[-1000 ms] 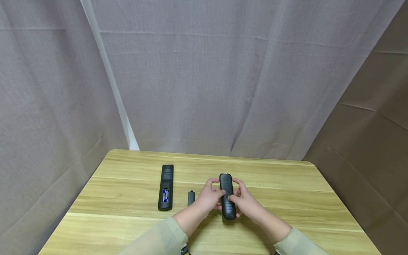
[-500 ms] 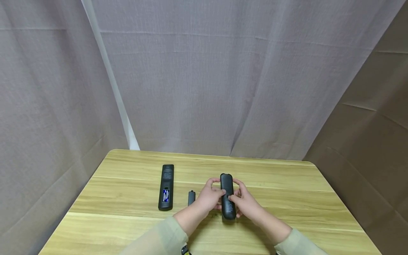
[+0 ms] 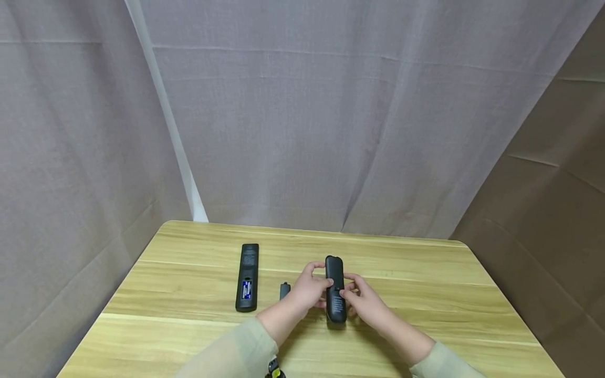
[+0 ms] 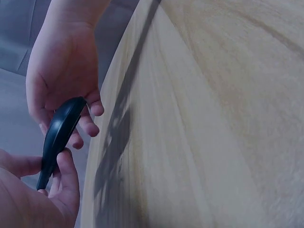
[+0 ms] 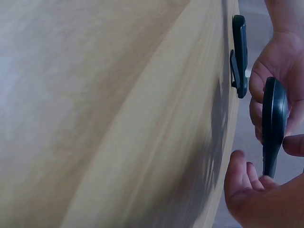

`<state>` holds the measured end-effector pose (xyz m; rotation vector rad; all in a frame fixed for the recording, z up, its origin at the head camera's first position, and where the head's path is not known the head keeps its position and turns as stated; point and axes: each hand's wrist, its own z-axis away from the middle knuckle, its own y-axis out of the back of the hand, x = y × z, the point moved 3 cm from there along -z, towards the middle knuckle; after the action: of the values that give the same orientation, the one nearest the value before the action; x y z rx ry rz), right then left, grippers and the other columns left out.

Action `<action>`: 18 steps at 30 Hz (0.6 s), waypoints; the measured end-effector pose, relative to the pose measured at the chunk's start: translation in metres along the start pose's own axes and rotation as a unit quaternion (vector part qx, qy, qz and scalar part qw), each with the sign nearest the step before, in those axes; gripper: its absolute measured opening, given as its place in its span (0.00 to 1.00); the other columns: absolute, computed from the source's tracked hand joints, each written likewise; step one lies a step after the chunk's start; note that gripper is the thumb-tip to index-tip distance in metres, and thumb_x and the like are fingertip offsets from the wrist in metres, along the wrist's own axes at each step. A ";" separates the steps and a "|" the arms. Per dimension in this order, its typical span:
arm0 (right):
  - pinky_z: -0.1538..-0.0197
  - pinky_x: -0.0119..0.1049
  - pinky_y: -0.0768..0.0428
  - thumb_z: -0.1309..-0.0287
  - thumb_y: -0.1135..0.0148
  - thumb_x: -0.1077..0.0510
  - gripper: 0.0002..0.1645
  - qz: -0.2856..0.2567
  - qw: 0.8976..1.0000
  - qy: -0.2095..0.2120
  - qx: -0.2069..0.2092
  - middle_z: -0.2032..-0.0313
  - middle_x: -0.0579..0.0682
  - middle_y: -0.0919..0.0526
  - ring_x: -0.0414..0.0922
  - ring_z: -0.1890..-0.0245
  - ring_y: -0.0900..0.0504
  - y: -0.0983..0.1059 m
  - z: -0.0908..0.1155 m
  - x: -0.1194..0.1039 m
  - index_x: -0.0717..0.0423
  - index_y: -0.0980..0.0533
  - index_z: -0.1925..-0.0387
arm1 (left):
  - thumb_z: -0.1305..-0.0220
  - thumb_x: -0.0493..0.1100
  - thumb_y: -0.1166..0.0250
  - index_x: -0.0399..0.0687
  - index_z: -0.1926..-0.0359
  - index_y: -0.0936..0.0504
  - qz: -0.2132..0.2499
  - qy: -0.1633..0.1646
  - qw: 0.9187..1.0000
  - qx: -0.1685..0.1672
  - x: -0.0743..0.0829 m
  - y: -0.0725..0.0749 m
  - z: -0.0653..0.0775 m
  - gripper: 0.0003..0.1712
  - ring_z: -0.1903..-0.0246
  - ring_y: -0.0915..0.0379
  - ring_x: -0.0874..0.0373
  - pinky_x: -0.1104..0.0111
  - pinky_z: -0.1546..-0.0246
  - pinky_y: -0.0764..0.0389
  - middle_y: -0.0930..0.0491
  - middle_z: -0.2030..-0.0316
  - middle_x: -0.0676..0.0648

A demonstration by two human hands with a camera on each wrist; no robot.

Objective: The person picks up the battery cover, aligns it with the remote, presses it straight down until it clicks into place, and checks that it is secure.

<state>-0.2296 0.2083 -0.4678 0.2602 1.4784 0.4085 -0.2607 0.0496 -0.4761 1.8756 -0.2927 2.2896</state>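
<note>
A black remote control (image 3: pixel 336 289) is held up over the table, its printed back facing the head camera. My left hand (image 3: pixel 307 290) grips its left side, thumb on the back and fingers around the edge; the left wrist view shows the remote (image 4: pixel 59 130) between that thumb and fingers. My right hand (image 3: pixel 368 300) is at its right edge, thumb tip on the back near the middle. Its other fingers are loosely curled beside and under the remote. In the right wrist view some right fingertips (image 5: pixel 236 173) stand apart from the casing.
A second black remote (image 3: pixel 247 278) lies to the left, back up, with blue batteries (image 3: pixel 247 290) in its uncovered compartment. A small dark battery cover (image 3: pixel 284 290) lies near my left wrist, partly hidden. Grey curtains (image 3: pixel 283 131) surround the wooden table (image 3: pixel 402 273).
The held remote has shifted slightly left and up with my left hand. My right fingers have moved a little, now sitting closer to the remote's right edge.
</note>
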 end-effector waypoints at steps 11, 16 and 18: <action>0.44 0.49 0.24 0.31 0.42 0.57 0.23 0.078 0.996 0.037 0.008 0.55 0.50 0.20 0.48 0.50 0.21 0.007 0.010 0.009 0.64 0.29 0.39 | 0.33 0.37 0.37 0.52 0.33 0.36 -0.008 0.018 1.000 0.005 0.003 0.003 -0.004 0.30 0.71 0.19 0.53 0.69 0.79 0.20 0.18 0.63 0.42; 0.40 0.50 0.26 0.30 0.43 0.59 0.24 0.080 0.995 0.052 0.002 0.50 0.55 0.20 0.50 0.47 0.22 0.010 0.016 0.010 0.65 0.30 0.37 | 0.33 0.37 0.37 0.52 0.33 0.36 -0.012 0.020 1.000 0.007 0.006 0.002 -0.005 0.30 0.70 0.19 0.52 0.67 0.79 0.19 0.18 0.61 0.43; 0.39 0.51 0.26 0.30 0.42 0.59 0.24 0.081 0.995 0.056 0.000 0.48 0.56 0.21 0.51 0.46 0.22 0.011 0.018 0.011 0.65 0.30 0.37 | 0.33 0.37 0.37 0.52 0.33 0.36 -0.015 0.022 1.000 0.008 0.007 0.002 -0.005 0.30 0.70 0.19 0.52 0.67 0.79 0.19 0.18 0.61 0.42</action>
<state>-0.2127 0.2244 -0.4713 0.3637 1.5723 0.5611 -0.2668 0.0491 -0.4705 1.8221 -0.2407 2.3171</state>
